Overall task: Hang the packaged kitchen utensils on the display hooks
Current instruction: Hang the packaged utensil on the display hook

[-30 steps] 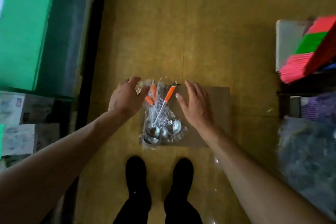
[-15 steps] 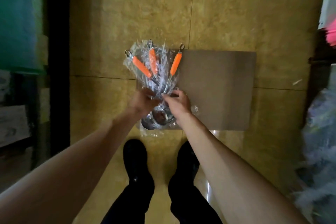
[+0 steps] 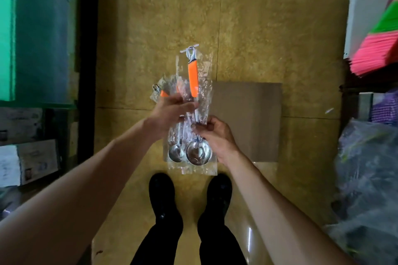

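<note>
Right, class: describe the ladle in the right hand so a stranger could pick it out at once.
Find the yellow floor, then the brown cardboard sheet on it. Over its left edge the left hand grips a bundle of wrapped ladles, and the right hand pinches one ladle by its shaft. It alone shows a full orange handle, pointing away, and the bigger bowl.

Yellow tiled floor, green wall
</note>
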Tool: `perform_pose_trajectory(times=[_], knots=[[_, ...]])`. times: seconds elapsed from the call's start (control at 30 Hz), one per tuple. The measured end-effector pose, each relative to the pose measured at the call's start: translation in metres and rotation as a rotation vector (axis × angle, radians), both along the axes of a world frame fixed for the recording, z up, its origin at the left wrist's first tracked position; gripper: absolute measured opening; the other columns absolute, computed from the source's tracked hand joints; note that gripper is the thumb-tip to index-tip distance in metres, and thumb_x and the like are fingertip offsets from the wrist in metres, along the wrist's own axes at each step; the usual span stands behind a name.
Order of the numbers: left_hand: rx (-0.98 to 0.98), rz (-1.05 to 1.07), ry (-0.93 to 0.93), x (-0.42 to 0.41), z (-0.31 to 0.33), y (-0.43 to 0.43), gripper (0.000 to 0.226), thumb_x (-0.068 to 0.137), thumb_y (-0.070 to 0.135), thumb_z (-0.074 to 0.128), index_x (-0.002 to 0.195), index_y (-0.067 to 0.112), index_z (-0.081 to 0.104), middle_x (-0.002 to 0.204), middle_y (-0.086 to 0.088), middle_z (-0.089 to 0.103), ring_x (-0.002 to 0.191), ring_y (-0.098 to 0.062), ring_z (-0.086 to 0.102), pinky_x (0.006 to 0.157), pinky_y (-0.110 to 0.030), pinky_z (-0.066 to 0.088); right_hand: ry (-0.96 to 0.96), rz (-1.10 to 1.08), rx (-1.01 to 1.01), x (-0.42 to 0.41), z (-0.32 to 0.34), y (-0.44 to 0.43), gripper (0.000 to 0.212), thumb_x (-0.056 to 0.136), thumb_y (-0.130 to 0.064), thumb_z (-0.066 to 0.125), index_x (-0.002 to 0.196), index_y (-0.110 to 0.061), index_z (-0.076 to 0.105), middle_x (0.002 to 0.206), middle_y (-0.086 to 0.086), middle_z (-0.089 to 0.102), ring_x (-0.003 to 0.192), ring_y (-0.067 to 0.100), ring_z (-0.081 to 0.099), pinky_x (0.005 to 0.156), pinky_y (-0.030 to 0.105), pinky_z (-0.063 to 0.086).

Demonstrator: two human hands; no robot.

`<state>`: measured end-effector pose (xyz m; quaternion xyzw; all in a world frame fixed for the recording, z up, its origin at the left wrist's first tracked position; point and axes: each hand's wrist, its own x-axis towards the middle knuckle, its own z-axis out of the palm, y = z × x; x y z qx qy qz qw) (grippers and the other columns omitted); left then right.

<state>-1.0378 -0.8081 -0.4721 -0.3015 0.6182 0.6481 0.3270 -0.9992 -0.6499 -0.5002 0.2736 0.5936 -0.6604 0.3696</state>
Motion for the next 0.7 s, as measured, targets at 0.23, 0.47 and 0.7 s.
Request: perform_pose_trajectory(times=[0.23, 0.47, 0.7], knots=[[0.003, -0.046, 0.146, -0.040, 0.090, 0.033, 0.026, 0.083, 0.028, 0.074, 0.104, 0.013, 0.075, 0.098, 0.004, 0.076, 0.082, -0.005, 0.069, 0.078, -0.033, 0.057, 0.115, -0.015, -0.033, -0.027, 0.063, 0.031, 0.032, 0.084, 0.002, 0.072, 0.105, 0.018, 0.054, 0.093, 0.018, 0.065, 0.078, 0.016, 0.062, 0.073, 0.021, 0.053], [0.044, -0.046, 0.286, -0.070, 0.159, 0.058, 0.024, 0.092, 0.008, 0.064, 0.115, 0.004, 0.069, 0.107, 0.001, 0.076, 0.095, -0.006, 0.072, 0.078, -0.019, 0.056, 0.153, 0.045, -0.062, -0.033, 0.113, 0.056, 0.022, 0.082, -0.021, 0.077, 0.101, -0.016, 0.067, 0.102, -0.005, 0.075, 0.101, 0.009, 0.068, 0.090, 0.021, 0.049], [0.093, -0.185, 0.377, -0.099, 0.198, 0.064, 0.028, 0.090, 0.002, 0.066, 0.118, 0.001, 0.067, 0.111, -0.009, 0.074, 0.105, -0.022, 0.071, 0.088, -0.027, 0.057, 0.198, 0.033, -0.057, -0.042, 0.146, 0.064, 0.007, 0.087, -0.018, 0.072, 0.094, -0.015, 0.071, 0.092, -0.007, 0.075, 0.090, 0.002, 0.068, 0.079, 0.011, 0.047]])
